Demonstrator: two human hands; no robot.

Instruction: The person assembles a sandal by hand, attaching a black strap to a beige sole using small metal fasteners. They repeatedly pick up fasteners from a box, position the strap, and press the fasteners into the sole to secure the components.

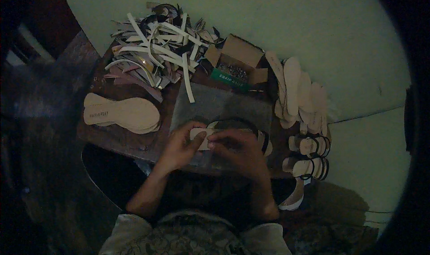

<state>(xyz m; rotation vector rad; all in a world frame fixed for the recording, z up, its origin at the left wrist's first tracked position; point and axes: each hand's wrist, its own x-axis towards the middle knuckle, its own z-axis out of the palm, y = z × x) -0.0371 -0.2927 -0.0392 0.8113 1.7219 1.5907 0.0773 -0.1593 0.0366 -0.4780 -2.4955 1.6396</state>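
A sandal [195, 132] with a beige footbed and black straps lies crosswise before me on a dark grey slab. My left hand [181, 142] grips its left end, thumb on top and fingers along the far edge. My right hand [239, 146] arches over the sandal's middle, hiding much of it. Its fingers are bent and drawn together near my left thumb; anything pinched between them is too small or hidden to make out. Black strap shows past the right knuckles.
Beige insoles [121, 114] are stacked at left. A heap of cut strips [156, 49] lies at the back left, beside an opened carton of small metal pieces [230, 71]. More soles [293, 87] and black-strapped sandals [309, 146] line the right edge. The slab [192, 111] rests on a brown tabletop.
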